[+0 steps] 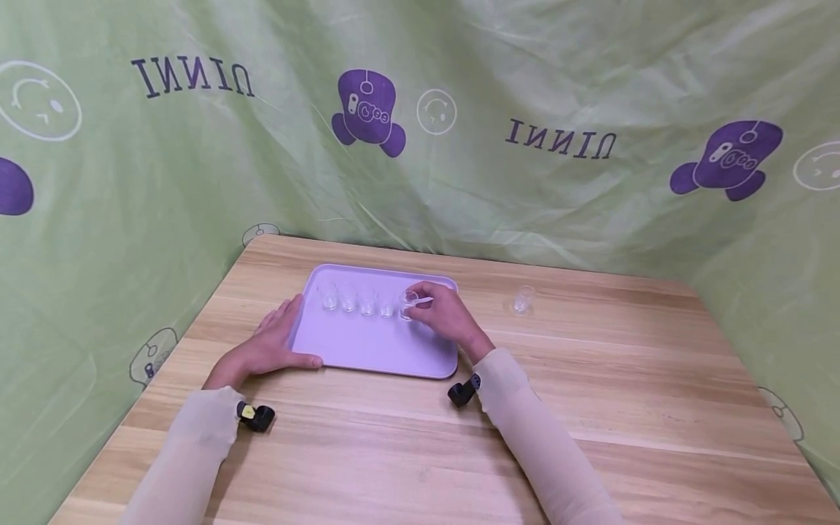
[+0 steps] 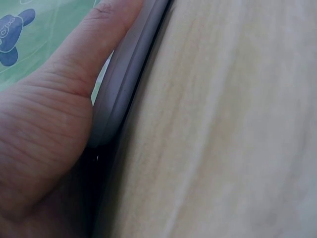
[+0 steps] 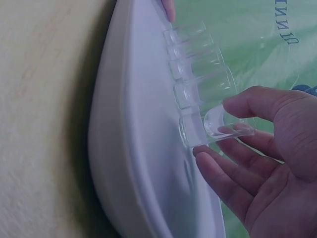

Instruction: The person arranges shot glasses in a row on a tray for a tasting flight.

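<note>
Five small clear glasses are lined up in a row near the far edge of a lilac tray (image 1: 367,350), which lies on a wooden table (image 1: 590,423). The rightmost glass (image 1: 408,305) is pinched at its rim by the right hand (image 1: 441,312), thumb on one side and fingertips (image 3: 218,168) on the other. The tray's left edge is touched by the left hand (image 1: 272,344), its fingers held straight, the thumb lying along the near rim. A sixth glass (image 1: 523,299) stands alone on the table, well apart to the right of the tray. Bare wood is seen before the tray and to its right. Green printed cloth (image 1: 197,182) hangs close behind the table's far and side edges.
</note>
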Tool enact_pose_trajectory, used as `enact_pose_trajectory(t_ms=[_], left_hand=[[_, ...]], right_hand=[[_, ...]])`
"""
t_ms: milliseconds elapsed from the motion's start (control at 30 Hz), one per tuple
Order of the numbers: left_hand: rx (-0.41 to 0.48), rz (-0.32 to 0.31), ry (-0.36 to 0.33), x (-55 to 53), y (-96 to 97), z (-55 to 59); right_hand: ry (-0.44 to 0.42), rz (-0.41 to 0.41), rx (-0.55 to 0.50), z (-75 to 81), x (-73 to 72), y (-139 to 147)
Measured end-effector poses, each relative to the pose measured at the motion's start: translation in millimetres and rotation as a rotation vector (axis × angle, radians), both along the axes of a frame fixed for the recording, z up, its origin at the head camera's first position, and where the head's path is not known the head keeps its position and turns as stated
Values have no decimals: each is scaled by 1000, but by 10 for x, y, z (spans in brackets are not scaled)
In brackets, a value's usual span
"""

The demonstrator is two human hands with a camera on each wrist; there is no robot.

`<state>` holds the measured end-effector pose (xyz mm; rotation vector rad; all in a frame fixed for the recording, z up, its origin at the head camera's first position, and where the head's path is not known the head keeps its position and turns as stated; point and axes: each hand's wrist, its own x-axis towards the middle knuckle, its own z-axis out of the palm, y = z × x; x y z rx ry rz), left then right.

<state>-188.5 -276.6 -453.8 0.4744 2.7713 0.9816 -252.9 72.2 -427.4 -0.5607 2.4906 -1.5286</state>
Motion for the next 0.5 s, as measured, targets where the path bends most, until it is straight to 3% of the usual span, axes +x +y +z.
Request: enact_pose_trajectory(t_ms=[500], left_hand=[[-21,2,-15,4,-7,20]], right_hand=[[3,15,9,-22,-1,-15]])
